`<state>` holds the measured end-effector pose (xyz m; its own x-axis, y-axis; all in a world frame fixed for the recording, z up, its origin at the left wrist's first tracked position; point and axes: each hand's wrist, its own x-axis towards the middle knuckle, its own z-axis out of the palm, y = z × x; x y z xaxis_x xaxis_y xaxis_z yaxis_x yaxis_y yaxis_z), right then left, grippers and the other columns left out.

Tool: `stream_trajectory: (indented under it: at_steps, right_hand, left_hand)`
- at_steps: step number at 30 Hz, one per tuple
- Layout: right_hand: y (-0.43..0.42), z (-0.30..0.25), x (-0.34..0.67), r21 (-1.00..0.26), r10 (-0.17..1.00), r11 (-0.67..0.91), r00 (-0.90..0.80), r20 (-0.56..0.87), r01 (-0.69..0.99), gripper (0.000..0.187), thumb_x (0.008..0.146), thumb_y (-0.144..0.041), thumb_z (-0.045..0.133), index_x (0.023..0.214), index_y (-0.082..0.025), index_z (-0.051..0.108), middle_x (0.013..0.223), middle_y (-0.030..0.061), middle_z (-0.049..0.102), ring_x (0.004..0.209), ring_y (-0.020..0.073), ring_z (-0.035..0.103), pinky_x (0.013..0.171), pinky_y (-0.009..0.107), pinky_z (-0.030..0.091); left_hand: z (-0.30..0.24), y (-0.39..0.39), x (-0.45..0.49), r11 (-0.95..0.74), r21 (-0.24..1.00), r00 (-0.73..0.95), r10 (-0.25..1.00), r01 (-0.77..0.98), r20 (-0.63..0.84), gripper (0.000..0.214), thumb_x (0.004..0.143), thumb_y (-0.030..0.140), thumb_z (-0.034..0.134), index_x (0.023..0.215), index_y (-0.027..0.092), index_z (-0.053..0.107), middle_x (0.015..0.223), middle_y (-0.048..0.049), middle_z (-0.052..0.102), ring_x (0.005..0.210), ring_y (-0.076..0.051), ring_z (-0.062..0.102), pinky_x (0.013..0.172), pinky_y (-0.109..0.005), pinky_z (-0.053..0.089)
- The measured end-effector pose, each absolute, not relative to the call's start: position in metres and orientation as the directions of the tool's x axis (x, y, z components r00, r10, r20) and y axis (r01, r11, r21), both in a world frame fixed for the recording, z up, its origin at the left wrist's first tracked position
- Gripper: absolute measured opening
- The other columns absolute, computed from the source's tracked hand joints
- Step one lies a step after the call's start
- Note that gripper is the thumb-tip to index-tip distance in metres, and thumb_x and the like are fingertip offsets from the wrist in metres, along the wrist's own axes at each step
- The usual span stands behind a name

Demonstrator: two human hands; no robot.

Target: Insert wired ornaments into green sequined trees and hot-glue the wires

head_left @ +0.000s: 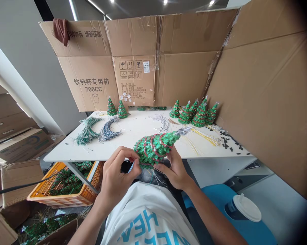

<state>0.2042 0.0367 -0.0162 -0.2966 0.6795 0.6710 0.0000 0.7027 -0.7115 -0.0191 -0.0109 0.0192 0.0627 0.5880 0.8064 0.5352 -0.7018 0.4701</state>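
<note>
A small green Christmas tree point(155, 148) with red garland lies tilted on its side above my lap, its silvery tip pointing right and its base toward the left. My right hand point(176, 170) grips it from below and behind, near the lower right. Beside the base, my left hand point(124, 166) is closed in a pinch, thumb against fingertips. What lies in that pinch is too small to make out. Thin loose wires point(156, 178) hang under the tree, in front of my white shirt.
On the white table point(135, 136) stand several finished-looking trees point(199, 114), bundles of green wires point(88, 131) and dark wires point(109, 129), yellow wires point(207, 136) and black bits point(227, 141). Cardboard point(179, 75) walls the back. An orange crate point(64, 200) is left; a lidded cup point(245, 207) stands on a blue stool point(214, 197).
</note>
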Motion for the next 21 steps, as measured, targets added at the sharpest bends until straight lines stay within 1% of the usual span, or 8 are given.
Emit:
stream_trajectory:
  at_steps: [6, 10, 12, 16, 18, 21]
  right_hand:
    - [0.037, -0.017, 0.205, -0.710, 0.678, 0.704, -0.302, 0.670, 0.005, 0.064, 0.102, -0.037, 0.078, 0.159, -0.041, 0.049, 0.149, 0.0070, 0.059, 0.139, 0.0288, 0.059, 0.120, 0.046, 0.051]
    - [0.038, -0.018, 0.205, -0.709, 0.676, 0.705, -0.310, 0.668, 0.011, 0.066, 0.101, -0.037, 0.078, 0.160, -0.040, 0.049, 0.152, 0.0077, 0.058, 0.140, 0.0298, 0.059, 0.121, 0.047, 0.050]
    - [0.039, -0.019, 0.204, -0.710, 0.677, 0.704, -0.312, 0.666, 0.012, 0.065, 0.101, -0.038, 0.078, 0.160, -0.038, 0.050, 0.153, 0.0086, 0.059, 0.141, 0.0309, 0.059, 0.121, 0.049, 0.051]
    - [0.040, -0.019, 0.203, -0.722, 0.687, 0.692, -0.310, 0.657, 0.006, 0.065, 0.101, -0.039, 0.078, 0.159, -0.036, 0.050, 0.153, 0.0097, 0.059, 0.140, 0.0312, 0.060, 0.121, 0.049, 0.051]
    - [0.040, -0.020, 0.203, -0.731, 0.696, 0.682, -0.305, 0.650, -0.002, 0.065, 0.101, -0.039, 0.078, 0.159, -0.037, 0.050, 0.153, 0.0089, 0.059, 0.140, 0.0303, 0.060, 0.121, 0.049, 0.051]
    - [0.040, -0.019, 0.203, -0.752, 0.717, 0.659, -0.290, 0.634, -0.017, 0.064, 0.101, -0.038, 0.078, 0.159, -0.039, 0.050, 0.154, 0.0074, 0.057, 0.143, 0.0298, 0.058, 0.124, 0.049, 0.049]
  left_hand:
    - [0.020, -0.009, -0.018, -0.686, 0.493, 0.019, 0.593, 0.535, 0.805, 0.020, 0.095, 0.003, 0.067, 0.096, 0.023, 0.065, 0.092, 0.0026, 0.066, 0.081, -0.012, 0.062, 0.074, -0.025, 0.051]
    - [0.024, -0.009, -0.022, -0.691, 0.446, -0.010, 0.537, 0.569, 0.844, 0.021, 0.096, 0.002, 0.067, 0.095, 0.023, 0.063, 0.090, 0.0034, 0.066, 0.079, -0.011, 0.062, 0.076, -0.026, 0.049]
    - [0.024, -0.009, -0.025, -0.689, 0.457, -0.019, 0.542, 0.562, 0.840, 0.020, 0.097, 0.003, 0.066, 0.095, 0.023, 0.062, 0.090, 0.0029, 0.066, 0.080, -0.012, 0.061, 0.075, -0.027, 0.048]
    - [0.023, -0.010, -0.030, -0.675, 0.604, -0.053, 0.647, 0.424, 0.761, 0.013, 0.106, 0.013, 0.060, 0.099, 0.024, 0.062, 0.095, -0.0004, 0.061, 0.087, -0.016, 0.059, 0.079, -0.032, 0.048]
    - [0.021, -0.011, -0.031, -0.658, 0.687, -0.041, 0.712, 0.309, 0.701, 0.011, 0.110, 0.020, 0.056, 0.102, 0.025, 0.062, 0.096, -0.0013, 0.058, 0.088, -0.018, 0.057, 0.080, -0.034, 0.047]
    - [0.018, -0.010, -0.033, -0.601, 0.792, -0.004, 0.797, 0.109, 0.604, 0.017, 0.114, 0.027, 0.047, 0.101, 0.025, 0.058, 0.096, -0.0018, 0.054, 0.088, -0.020, 0.056, 0.081, -0.036, 0.045]
